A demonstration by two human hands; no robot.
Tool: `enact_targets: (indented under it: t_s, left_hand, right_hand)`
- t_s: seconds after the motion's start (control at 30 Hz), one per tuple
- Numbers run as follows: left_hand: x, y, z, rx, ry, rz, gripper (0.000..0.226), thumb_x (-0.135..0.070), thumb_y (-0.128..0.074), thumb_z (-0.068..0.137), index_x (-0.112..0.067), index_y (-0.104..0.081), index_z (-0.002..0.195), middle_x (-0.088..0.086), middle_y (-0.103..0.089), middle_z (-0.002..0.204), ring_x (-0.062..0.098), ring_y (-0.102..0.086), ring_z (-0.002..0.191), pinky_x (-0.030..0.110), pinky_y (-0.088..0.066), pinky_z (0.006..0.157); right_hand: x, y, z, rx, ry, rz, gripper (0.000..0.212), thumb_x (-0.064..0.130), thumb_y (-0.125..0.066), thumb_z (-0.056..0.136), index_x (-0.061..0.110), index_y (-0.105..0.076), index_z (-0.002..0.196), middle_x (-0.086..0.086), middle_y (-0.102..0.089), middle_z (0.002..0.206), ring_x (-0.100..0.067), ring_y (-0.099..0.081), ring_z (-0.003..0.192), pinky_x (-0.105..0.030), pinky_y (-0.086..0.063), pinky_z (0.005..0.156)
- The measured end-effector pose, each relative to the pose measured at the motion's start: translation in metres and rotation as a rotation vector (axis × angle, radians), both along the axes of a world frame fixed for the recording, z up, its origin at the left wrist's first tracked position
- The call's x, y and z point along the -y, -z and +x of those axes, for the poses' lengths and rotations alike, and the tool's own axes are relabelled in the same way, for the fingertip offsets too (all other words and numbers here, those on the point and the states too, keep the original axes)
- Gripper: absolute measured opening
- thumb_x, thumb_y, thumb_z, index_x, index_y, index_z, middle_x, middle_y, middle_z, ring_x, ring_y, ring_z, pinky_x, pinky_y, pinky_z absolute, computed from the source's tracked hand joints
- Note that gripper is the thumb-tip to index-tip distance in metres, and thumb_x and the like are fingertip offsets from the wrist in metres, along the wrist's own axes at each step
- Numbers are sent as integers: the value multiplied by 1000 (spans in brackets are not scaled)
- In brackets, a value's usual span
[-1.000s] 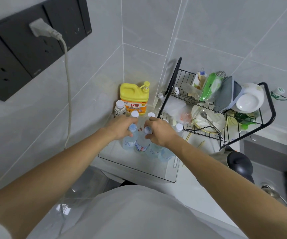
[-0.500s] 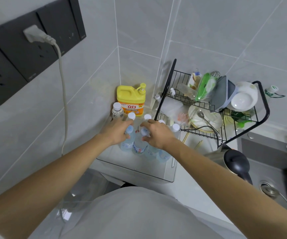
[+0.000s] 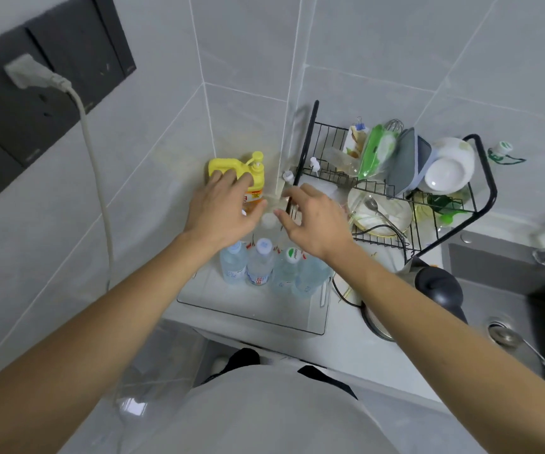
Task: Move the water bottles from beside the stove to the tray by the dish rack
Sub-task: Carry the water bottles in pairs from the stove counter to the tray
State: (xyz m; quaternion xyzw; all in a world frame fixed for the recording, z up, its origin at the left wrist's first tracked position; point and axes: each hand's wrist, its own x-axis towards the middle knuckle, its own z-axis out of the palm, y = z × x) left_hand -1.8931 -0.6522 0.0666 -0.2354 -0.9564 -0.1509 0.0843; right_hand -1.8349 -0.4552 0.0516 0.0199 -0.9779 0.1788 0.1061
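Several clear water bottles point(image 3: 259, 265) with pale caps stand upright in a row on a clear tray point(image 3: 251, 311) in the counter corner, left of the black wire dish rack point(image 3: 481, 178). More bottles stand behind them, one with a white cap point(image 3: 268, 221) showing between my hands. My left hand point(image 3: 223, 208) hovers above the back bottles with fingers spread and holds nothing. My right hand point(image 3: 310, 219) hovers beside it, fingers loosely spread, also holding nothing. Both hands hide part of the back row.
A yellow detergent jug point(image 3: 232, 167) stands in the corner behind the tray. The rack holds bowls, plates and a spoon. A kettle with a black lid point(image 3: 435, 285) sits right of the tray, its cord trailing beside it. The sink point(image 3: 494, 309) lies at the far right.
Both hands have let go of the front bottle caps and lifted, moving back toward the corner. The two bottles now stand free in the front row on the tray.
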Motion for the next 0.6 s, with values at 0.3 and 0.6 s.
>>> enact_targets:
  t_s: [0.3,0.6]
  left_hand:
    - [-114,-35,14,-124,394,53,67,-62,-50,87,-25,-53,143,4,-56,137,31,-48,130,49,-48,96]
    - [-236,-37,122,-73,862,49,67,-59,-54,93,-26,-47,151,5,-50,153,30,-38,147,53,-41,113]
  right_hand:
    - [-77,-34,71,-63,367,134,62,63,-49,94,24,-55,142,-7,-57,136,-36,-52,120,-51,-49,97]
    - [-132,-49,269,3,931,136,67,64,-48,94,26,-48,150,-4,-50,148,-31,-46,133,-49,-48,101]
